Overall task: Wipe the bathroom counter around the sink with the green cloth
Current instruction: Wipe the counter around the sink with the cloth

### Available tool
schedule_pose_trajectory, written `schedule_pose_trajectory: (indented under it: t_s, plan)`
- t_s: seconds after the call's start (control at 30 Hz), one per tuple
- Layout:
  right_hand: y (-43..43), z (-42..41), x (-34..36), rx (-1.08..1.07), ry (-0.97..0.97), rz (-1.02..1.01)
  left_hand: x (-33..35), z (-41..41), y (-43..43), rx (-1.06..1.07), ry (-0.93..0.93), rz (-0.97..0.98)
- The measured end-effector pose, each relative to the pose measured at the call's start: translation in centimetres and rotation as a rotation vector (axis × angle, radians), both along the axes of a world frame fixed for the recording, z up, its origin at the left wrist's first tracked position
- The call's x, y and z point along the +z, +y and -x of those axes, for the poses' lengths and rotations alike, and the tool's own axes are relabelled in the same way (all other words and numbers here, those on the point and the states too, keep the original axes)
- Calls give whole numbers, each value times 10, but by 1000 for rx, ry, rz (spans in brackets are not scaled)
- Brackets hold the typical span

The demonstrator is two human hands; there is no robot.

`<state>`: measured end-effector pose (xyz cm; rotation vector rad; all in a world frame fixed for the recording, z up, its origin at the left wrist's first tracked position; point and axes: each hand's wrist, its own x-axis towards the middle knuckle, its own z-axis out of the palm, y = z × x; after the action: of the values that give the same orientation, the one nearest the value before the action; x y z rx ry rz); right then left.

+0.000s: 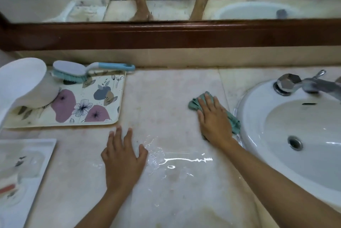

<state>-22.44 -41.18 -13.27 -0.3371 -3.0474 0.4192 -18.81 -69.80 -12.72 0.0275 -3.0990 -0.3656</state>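
Note:
The green cloth [195,103] lies crumpled on the pale marble counter [166,102], just left of the white sink [258,131]. My right hand [214,119] presses flat on top of it, fingers pointing toward the wall; cloth shows beyond the fingertips and by the sink rim. My left hand [122,157] rests flat on the counter with fingers spread, holding nothing. A wet streak of water [177,160] glistens between my two arms.
A floral tray [103,109] at the back left carries a white scoop [24,83] and a blue-handled scrub brush [81,70]. A white tray [36,172] sits at the near left. The chrome tap [299,83] stands behind the sink. A mirror with a brown frame [166,34] runs along the wall.

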Motion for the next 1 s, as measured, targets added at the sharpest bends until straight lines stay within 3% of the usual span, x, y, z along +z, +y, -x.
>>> schedule_pose_trajectory:
  t_s: [0.13, 0.2, 0.37, 0.47, 0.63, 0.7, 0.8, 1.0]
  plan:
    - [15, 43, 10, -526, 133, 172, -1, 0, -2, -3, -14, 13]
    - [18, 70, 19, -733, 107, 228, -1, -2, -2, -3, -9, 18]
    - [39, 127, 22, -907, -91, 273, -5, -1, -2, 7, 14, 7]
    - [36, 136, 18, -782, -135, 176, -6, 2, -1, 8, 24, 11]
    - [-16, 65, 8, -8, -109, 14, -6, 1, -2, 5, 24, 23]
    - [-28, 16, 7, 194, -114, 3, -5, 1, -1, 3, 17, 25]
    - [-1, -13, 6, 147, -106, -41, -4, 0, 0, 4, 20, 22]
    - [8, 71, 11, -153, -149, -50, -5, 1, 1, 3, 21, 30]
